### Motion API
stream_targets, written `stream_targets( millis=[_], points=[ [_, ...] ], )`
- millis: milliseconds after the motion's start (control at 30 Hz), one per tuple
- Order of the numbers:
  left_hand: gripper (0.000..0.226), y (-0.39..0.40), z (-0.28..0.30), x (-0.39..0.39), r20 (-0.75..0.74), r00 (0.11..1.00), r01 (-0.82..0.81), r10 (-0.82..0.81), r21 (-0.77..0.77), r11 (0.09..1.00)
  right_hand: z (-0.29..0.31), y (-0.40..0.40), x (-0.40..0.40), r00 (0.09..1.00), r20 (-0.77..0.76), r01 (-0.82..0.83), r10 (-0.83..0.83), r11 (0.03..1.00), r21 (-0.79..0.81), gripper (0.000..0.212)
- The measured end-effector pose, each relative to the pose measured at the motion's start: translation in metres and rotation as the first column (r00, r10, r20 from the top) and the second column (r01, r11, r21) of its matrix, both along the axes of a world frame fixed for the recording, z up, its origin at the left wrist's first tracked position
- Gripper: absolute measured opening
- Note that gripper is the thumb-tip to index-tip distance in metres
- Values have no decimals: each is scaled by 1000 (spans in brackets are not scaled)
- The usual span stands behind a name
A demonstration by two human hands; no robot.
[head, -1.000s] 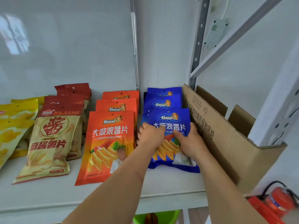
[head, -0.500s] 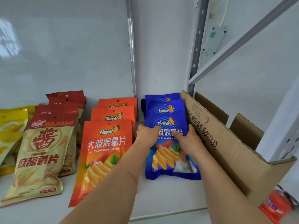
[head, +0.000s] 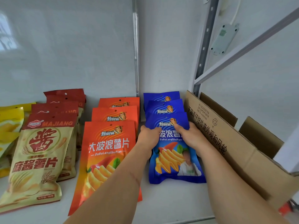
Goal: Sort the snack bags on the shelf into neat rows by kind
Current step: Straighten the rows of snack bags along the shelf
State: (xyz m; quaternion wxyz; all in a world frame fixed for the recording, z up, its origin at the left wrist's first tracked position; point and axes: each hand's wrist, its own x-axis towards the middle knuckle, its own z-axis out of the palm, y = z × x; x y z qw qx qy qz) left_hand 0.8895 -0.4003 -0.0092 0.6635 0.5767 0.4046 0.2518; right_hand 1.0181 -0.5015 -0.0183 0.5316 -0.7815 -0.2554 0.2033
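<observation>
Three blue chip bags lie overlapped in a row on the white shelf; the front blue bag lies flat with both my hands on its upper part. My left hand grips its left edge and my right hand its right edge. Two more blue bags lie behind it. To the left runs a row of three orange bags, my left forearm crossing the front one. Further left is a row of beige and red bags, then yellow bags at the left edge.
An open cardboard box stands tight against the right of the blue row, its flaps up. A metal upright and a diagonal brace rise behind it. The white back wall closes off the shelf. Something red shows at the bottom right.
Both hands slid up the front blue bag towards its top, and the bag has shifted a little further back on the shelf. The view has dropped closer to the shelf.
</observation>
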Motion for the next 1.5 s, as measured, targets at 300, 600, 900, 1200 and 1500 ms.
stream_targets(
  millis=[300,600,900,1200,1500],
  points=[
    [71,-64,-9,-34,-333,929,247,162,883,398,15,26,17,953,301,46,-25,997,-63,77],
    [74,-86,-44,-43,-649,739,655,178,755,32,53,76,33,609,715,79,342,871,-484,73],
    [74,-79,-46,-32,-686,709,672,163,727,139,33,96,57,561,708,62,429,831,-553,76],
    [79,-76,-51,-27,-704,690,682,165,710,177,28,102,63,522,724,76,451,821,-566,77],
    [80,-76,-50,-25,-737,655,711,167,676,194,30,98,53,445,788,185,426,817,-546,79]
  ],
)
